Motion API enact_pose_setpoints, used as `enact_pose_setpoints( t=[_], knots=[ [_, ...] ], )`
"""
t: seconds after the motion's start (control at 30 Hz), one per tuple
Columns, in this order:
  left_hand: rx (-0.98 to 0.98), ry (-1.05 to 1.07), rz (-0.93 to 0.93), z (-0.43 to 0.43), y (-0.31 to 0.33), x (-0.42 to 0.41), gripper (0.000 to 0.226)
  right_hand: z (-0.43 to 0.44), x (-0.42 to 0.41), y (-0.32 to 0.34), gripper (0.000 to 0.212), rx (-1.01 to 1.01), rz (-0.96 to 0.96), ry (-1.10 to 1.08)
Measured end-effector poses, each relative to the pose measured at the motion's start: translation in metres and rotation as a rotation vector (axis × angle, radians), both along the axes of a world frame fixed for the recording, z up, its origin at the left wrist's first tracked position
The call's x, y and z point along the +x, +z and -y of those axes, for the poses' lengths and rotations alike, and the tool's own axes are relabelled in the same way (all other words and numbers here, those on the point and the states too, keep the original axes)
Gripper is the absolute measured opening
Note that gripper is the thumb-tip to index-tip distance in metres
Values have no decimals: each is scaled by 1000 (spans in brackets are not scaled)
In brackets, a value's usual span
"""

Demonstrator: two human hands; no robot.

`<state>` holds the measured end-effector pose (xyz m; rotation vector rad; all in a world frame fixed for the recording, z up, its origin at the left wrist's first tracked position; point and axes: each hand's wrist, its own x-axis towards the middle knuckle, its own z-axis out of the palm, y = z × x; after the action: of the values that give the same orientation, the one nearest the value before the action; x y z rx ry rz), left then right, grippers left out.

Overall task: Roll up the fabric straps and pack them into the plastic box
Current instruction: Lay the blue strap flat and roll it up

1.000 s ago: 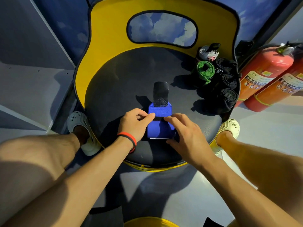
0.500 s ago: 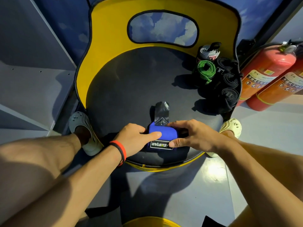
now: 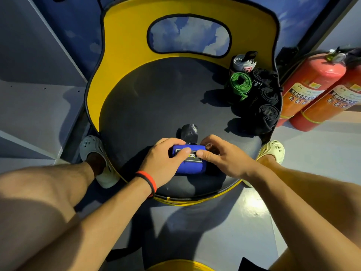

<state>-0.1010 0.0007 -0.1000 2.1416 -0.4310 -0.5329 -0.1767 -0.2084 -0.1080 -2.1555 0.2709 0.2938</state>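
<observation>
Blue fabric strap roll (image 3: 189, 165) sits at the near edge of the round black chair seat (image 3: 156, 98). Left hand (image 3: 164, 159) and right hand (image 3: 220, 157) curl round its ends, thumbs on the label. Black fastening tab (image 3: 189, 131) lies loose beyond. Best to keep the roll tight and wind the tab on square.

Head view — steeply down, close over seat (image 3: 156, 106)

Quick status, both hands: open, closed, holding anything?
Left hand: grips the blue strap roll, thumb pressed on top.
Right hand: grips the same roll from the other end.
</observation>
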Motion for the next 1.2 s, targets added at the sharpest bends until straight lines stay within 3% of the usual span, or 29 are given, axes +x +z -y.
enact_pose_setpoints(
  t=[0.1,0.17,0.3,0.43,0.5,0.67,0.87,1.0,1.07,1.2],
  knots=[
    [42,-103,-55,-6,-2,5,62,-1,3,-2,55,-70,27,-11],
    [57,-111,-40,-6,-5,9,69,-1,7,-2,60,-122,26,-28],
    [64,-97,-54,0,-3,21,62,-9,8,-7,48,-215,92,-109],
    [7,-55,-142,0,-6,29,55,-21,7,-7,18,-293,416,-135],
    [-23,-12,-166,1,-7,31,47,-21,4,-7,24,-308,489,-84],
    [57,48,-123,9,-2,36,41,-18,0,-20,83,-402,380,74],
    [94,63,-108,7,0,41,44,-9,18,-19,75,-414,359,65],
    [105,-7,-126,-2,6,38,45,0,22,-10,77,-370,177,113],
    [153,-31,-156,-5,7,37,34,3,20,-5,82,-286,65,127],
    [282,-64,-181,-2,8,30,55,3,19,-2,61,-274,-85,186]
  ],
)
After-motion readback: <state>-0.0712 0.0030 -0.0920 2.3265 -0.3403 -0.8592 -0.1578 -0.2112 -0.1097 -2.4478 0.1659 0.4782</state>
